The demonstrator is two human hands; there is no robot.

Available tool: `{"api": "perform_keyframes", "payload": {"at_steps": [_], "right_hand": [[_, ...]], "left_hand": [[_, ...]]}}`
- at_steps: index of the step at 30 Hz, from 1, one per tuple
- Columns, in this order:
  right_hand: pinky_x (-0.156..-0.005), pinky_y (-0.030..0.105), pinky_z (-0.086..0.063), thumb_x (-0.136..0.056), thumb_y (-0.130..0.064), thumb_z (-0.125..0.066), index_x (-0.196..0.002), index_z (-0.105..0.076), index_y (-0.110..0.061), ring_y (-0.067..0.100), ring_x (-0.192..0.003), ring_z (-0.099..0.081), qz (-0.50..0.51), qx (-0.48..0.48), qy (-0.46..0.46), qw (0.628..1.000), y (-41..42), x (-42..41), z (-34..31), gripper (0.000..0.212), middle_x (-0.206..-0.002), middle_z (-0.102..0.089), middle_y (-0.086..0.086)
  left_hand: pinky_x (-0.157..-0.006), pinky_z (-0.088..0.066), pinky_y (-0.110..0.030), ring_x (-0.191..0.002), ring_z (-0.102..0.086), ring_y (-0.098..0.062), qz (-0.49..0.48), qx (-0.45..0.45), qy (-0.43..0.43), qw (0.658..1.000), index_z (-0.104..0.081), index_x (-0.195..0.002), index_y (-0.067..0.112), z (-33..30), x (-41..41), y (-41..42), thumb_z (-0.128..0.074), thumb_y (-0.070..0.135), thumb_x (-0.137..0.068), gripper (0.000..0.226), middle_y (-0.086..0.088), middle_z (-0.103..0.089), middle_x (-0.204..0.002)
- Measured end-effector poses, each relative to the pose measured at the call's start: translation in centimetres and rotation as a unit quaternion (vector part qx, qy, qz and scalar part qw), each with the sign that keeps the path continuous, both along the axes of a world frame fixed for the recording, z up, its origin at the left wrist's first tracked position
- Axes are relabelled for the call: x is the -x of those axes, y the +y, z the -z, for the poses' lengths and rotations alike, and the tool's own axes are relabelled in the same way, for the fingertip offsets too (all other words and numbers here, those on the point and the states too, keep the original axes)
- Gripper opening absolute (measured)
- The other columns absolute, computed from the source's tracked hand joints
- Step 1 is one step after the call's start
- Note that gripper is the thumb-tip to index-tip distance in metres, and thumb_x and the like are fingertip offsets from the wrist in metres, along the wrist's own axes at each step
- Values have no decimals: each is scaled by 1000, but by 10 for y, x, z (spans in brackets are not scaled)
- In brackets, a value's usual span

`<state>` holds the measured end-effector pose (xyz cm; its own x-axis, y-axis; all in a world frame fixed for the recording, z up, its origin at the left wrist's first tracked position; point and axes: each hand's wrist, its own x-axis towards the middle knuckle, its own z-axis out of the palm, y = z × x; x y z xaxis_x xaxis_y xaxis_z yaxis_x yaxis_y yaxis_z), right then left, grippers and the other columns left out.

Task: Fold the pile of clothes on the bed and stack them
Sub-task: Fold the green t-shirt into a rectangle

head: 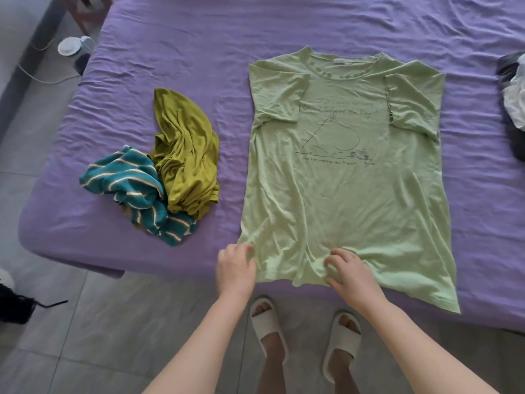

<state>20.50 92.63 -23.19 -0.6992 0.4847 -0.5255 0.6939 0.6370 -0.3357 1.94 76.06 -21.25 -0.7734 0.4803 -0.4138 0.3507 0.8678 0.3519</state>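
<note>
Purple sheet, creased all over, covers the bed that fills most of the head view. Right of centre a pale green T-shirt lies spread front up, collar toward the top of the frame, hem toward the bottom. Both short sleeves are folded inward over the chest, and a thin line drawing with handwritten text shows between them. The hem reaches the near edge of the bed and its lower right corner hangs slightly past it.

At the lower centre of the frame the left hand sits at the shirt's lower left corner, fingers curled onto the edge of the cloth; whether it truly pinches the fabric cannot be told, as the hand is slightly blurred. The right hand rests on the hem near its middle, fingers bent and gathering a small ridge of green cloth.

In the left half of the frame, well apart from the shirt, a crumpled olive-yellow garment lies touching a crumpled teal striped garment, partly overlapping it.

At the right edge a dark and white bundle of cloth lies on the sheet, cut off by the frame.

Below the bed, on the grey tiled floor, two feet in white slippers stand between the forearms.
</note>
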Motion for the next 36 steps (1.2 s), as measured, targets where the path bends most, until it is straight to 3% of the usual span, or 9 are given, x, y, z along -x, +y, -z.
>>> {"api": "perform_keyframes", "payload": {"at_steps": [4, 11, 16, 20, 23, 27, 31, 33, 36], "right_hand": [[-83, 34, -36, -86, -22, -67, -96, -69, -13, 25, -108, -50, 74, -21, 57, 995, 6, -14, 0, 13, -103, -61, 1], [-81, 36, -45, -88, -14, -66, -96, -71, -8, 28, -93, -62, 194, 47, 142, 969, 50, -2, -3, 11, -97, -69, 11], [-75, 35, -44, -75, 2, -74, -82, -70, -6, 34, -83, -59, 136, -4, 221, 966, 65, -11, 7, 11, -85, -64, 11], [-71, 43, -52, -61, -14, -88, -91, -75, -13, 33, -84, -63, 19, -35, 206, 978, 54, -46, 14, 33, -89, -68, 5], [-78, 41, -48, -58, -19, -88, -108, -72, -17, 33, -92, -61, 8, -48, 134, 990, 58, -51, 17, 52, -98, -66, 7], [-79, 33, -47, -74, -6, -77, -99, -75, -14, 30, -87, -61, 111, 27, 174, 978, 81, -39, 16, 26, -91, -67, 10], [-76, 24, -43, -83, -11, -71, -88, -70, -22, 13, -83, -60, 265, 238, 169, 919, 100, -41, 5, 12, -90, -71, 9], [-76, 25, -42, -87, -14, -68, -88, -70, -20, 11, -82, -58, 260, 263, 156, 916, 102, -43, -2, 6, -90, -70, 10], [-72, 21, -38, -93, -19, -60, -90, -67, -17, 11, -80, -53, 237, 251, 144, 927, 98, -43, -5, 8, -85, -65, 4]], "left_hand": [[-94, -37, -32, -116, -44, -21, 214, -64, -47, 974, -65, -114, 18, 1, -33, 34, -62, 27, -88, 28, -2, -55, -116], [-98, -34, -35, -124, -36, -23, 354, -54, -32, 933, -46, -134, 21, 12, -64, 79, -70, 36, -81, 60, -5, -40, -133], [-98, -33, -33, -126, -35, -23, 383, 8, -1, 924, -47, -128, 16, 34, -61, 101, -62, 27, -84, 48, -4, -40, -130], [-99, -28, -33, -131, -30, -20, 411, 28, 36, 910, -42, -136, 19, 46, -55, 105, -62, 40, -82, 61, 1, -38, -139], [-99, -27, -33, -129, -32, -21, 398, 24, 55, 916, -45, -134, 22, 46, -52, 106, -65, 46, -78, 65, 2, -37, -138], [-94, -36, -32, -120, -40, -24, 391, 6, 36, 920, -56, -128, 20, 39, -39, 119, -59, 28, -89, 40, -4, -46, -129], [-78, -47, -32, -91, -60, -20, 290, -38, -128, 948, -69, -109, 19, 23, -22, 120, -65, 21, -89, 20, -3, -65, -106], [-58, -49, -29, -69, -60, -19, 182, -63, -215, 957, -67, -96, 20, 18, -17, 116, -67, 20, -87, 9, 1, -64, -90], [-43, -40, -17, -66, -53, -16, 100, -72, -278, 953, -63, -86, 19, 13, -15, 109, -65, 24, -90, 6, 5, -58, -75]]}}
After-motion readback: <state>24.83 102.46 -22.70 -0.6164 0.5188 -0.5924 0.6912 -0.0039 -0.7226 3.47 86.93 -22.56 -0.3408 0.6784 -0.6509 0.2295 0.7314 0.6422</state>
